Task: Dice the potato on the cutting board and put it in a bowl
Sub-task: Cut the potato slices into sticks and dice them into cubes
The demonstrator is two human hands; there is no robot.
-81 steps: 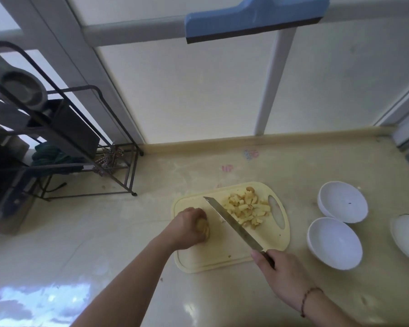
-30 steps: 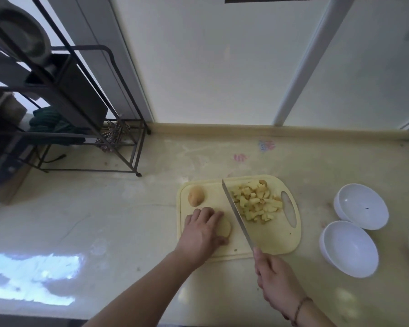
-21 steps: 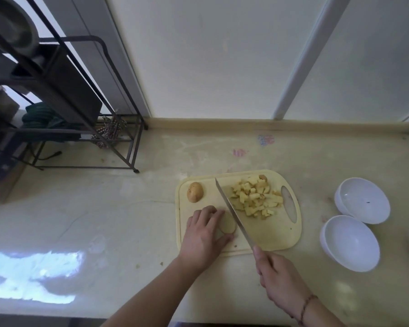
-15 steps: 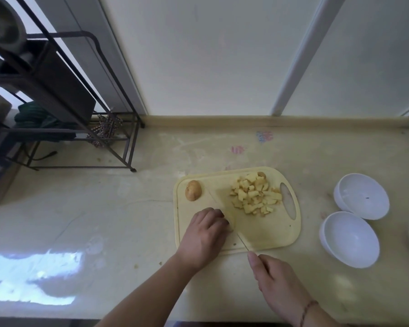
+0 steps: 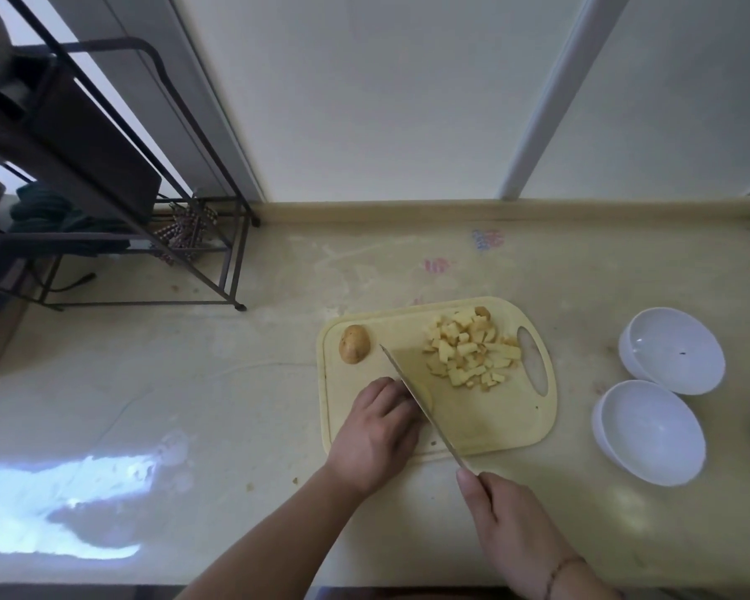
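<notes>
what changed: about 1 second back the knife [image 5: 425, 411] stood just right of the left hand [image 5: 375, 435] with its tip up by the diced pile; now the blade sits on the potato piece [image 5: 426, 398] under that hand, right against the fingertips. Looks like a cut is in progress.

what it means: I'd say the dicing is maybe halfway. 1 pile done, 1 piece being sliced, 1 spare chunk waiting, nothing in a bowl yet.

left hand: fingers curled down over the potato piece, pinning it to the cutting board [image 5: 486, 430]. Only a pale sliver of it peeks out on the blade side.

right hand [image 5: 507, 528]: wrapped round the knife handle, just off the near edge of the board, over the bench [image 5: 191, 383].

knife axis: long axis runs diagonally, tip pointing away and to the left of the right hand, toward the potato chunk [image 5: 354, 343].

potato chunk: beyond the left hand, skin side up, long axis roughly pointing away. Not touched.

diced potato [image 5: 473, 347]: heaped beyond and right of the blade, near the board's handle slot.

bowls: 2 white ones, near bowl [image 5: 650, 433] and far bowl [image 5: 672, 349], well right of both hands, no potato in them.
</notes>
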